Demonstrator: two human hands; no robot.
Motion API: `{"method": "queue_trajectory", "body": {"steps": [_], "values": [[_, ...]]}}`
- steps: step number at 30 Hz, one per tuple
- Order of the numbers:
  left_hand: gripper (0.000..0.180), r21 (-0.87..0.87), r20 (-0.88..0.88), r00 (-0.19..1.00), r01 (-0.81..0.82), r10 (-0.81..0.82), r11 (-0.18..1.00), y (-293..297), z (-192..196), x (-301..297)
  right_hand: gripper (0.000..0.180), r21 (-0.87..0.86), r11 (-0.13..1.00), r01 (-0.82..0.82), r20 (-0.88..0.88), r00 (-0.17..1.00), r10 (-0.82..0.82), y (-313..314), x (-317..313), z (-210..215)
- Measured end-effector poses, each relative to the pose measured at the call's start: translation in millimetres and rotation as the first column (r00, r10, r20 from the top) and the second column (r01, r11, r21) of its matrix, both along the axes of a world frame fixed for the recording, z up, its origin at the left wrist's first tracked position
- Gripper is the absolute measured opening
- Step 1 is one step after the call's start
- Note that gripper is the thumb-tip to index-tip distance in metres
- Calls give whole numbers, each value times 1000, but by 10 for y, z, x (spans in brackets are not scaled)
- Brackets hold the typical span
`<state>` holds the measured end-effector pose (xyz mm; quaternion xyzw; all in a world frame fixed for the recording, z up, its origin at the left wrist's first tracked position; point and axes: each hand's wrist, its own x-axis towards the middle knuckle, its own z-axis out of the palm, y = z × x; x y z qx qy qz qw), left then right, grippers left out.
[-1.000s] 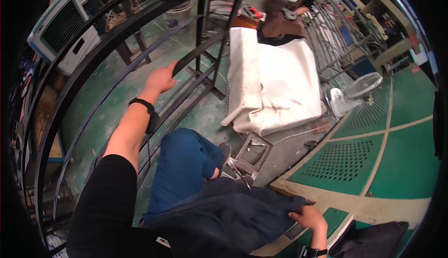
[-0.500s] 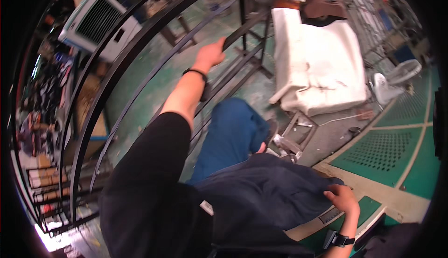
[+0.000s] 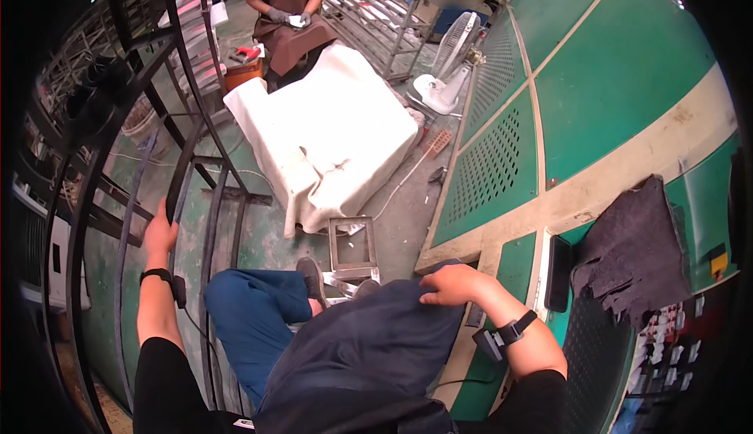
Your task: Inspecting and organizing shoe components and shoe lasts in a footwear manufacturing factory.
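Observation:
On the left, my left hand (image 3: pixel 162 234) closes round an upright bar of a black metal rack (image 3: pixel 182 171). My right hand (image 3: pixel 459 283) lies on the dark blue apron (image 3: pixel 365 336) over my lap, thumb apart from the fingers; it holds nothing that I can see. Part of those fingers is turned out of sight. Both wrists wear a black strap with a small device. Below the apron show my blue trouser leg (image 3: pixel 255 300) and a shoe near a small metal stool frame (image 3: pixel 351 244).
A block draped in white cloth (image 3: pixel 345 132) stands ahead. Behind it sits a person (image 3: pixel 294 22) in gloves and a brown apron. A white fan (image 3: pixel 447 73) stands beside a green machine (image 3: pixel 620 73) on my right. A dark cloth (image 3: pixel 635 249) hangs over the machine.
My view has swung to the right, bringing the seated person and more of the green machine into sight. My left hand stays on the rack; my right hand has moved further onto the apron.

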<state>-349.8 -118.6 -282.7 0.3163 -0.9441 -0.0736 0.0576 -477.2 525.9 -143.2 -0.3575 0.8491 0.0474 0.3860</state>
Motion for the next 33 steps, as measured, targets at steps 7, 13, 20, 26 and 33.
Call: {"method": "queue_trajectory", "body": {"steps": [7,13,20,26,33], "values": [[78,-71,14,1000,1,0,998,-47,-103,34,54,37,998,-45,65,997,43,23,26,-52],[75,-22,89,995,-40,41,999,75,89,78,58,40,997,-74,73,995,71,33,73,-57],[76,-16,96,995,-39,41,999,40,106,86,57,73,996,-42,98,995,35,-59,50,45],[76,3,74,997,-33,33,999,26,63,61,58,20,999,-49,90,995,47,-16,40,27],[75,0,70,997,-31,31,1000,32,69,65,58,24,998,-58,99,993,56,-17,60,29]]}}
